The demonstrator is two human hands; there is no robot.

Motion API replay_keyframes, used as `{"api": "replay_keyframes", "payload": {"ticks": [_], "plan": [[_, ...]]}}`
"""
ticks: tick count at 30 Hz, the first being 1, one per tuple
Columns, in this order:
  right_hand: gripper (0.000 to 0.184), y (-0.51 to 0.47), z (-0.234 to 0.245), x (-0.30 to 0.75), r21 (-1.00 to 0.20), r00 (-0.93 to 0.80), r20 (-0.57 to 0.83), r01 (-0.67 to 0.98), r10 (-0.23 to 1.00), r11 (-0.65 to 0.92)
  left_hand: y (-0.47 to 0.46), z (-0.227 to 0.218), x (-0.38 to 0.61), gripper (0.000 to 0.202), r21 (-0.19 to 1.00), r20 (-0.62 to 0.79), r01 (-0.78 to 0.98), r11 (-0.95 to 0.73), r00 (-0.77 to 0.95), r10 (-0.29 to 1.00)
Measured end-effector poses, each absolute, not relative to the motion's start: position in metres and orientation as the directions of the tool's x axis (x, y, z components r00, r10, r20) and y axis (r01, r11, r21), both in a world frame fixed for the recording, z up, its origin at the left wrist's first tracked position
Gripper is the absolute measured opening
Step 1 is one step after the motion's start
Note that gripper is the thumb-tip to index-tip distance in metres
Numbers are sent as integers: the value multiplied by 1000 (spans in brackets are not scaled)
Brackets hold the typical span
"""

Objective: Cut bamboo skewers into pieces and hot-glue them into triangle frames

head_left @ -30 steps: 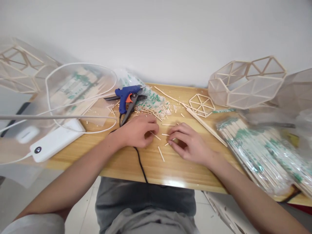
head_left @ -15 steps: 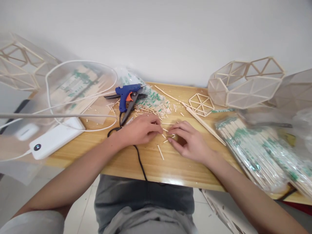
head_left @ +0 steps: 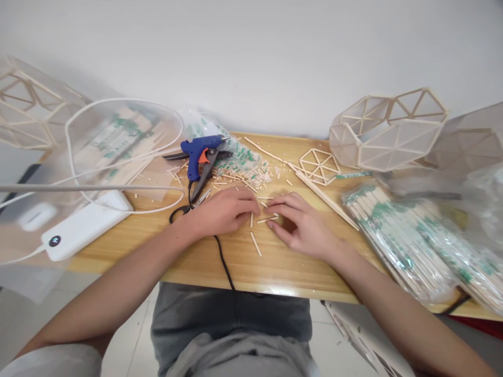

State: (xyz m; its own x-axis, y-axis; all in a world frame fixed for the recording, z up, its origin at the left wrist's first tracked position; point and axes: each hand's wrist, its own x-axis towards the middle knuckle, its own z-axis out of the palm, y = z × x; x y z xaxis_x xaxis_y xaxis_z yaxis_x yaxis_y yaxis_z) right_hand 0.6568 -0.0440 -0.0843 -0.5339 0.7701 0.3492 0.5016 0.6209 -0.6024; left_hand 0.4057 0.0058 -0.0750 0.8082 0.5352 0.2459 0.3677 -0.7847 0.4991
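My left hand [head_left: 230,210] rests low over the table with its fingers curled and pressed together. A short wooden stick [head_left: 251,219] stands out from under its fingertips. Facing it, my right hand [head_left: 298,222] has its thumb and fingers apart around one end of another short stick [head_left: 266,219]; the thumb tip appears to touch it. Between the hands, a further stick [head_left: 264,198] lies crosswise behind the fingertips. Nearer to me, a loose stick [head_left: 255,244] lies slanted on the wooden table [head_left: 283,272].
Behind my left hand lie a blue glue gun [head_left: 200,152], scissors [head_left: 179,213] and a heap of stick offcuts [head_left: 255,175]. Long sticks [head_left: 326,195], a hexagonal frame [head_left: 319,166] and bagged sticks [head_left: 401,246] are to the right. A white power bank [head_left: 86,225] with cables is left.
The stick at my left fingertips has turned to point more toward me. The one by my right thumb has shifted slightly and lies flatter. The whole view has moved a little.
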Motion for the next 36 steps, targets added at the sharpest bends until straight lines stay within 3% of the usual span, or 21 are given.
{"api": "replay_keyframes", "payload": {"ticks": [13,18,26,32,36], "plan": [[5,-44,-83,656,-603,-560,360,471,746,644,5,-80,406,21,509,325,330,-795,782,532],[4,-44,-85,655,-610,-552,365,466,750,641,5,-79,406,21,457,292,381,-804,789,540],[10,-44,-85,655,-618,-555,362,459,749,639,5,-68,404,9,500,176,438,-748,794,582],[16,-45,-86,652,-619,-518,365,486,774,617,3,-62,401,49,372,109,545,-751,778,619],[17,-45,-87,651,-618,-505,374,490,778,615,2,-65,403,48,334,103,555,-762,782,615]]}}
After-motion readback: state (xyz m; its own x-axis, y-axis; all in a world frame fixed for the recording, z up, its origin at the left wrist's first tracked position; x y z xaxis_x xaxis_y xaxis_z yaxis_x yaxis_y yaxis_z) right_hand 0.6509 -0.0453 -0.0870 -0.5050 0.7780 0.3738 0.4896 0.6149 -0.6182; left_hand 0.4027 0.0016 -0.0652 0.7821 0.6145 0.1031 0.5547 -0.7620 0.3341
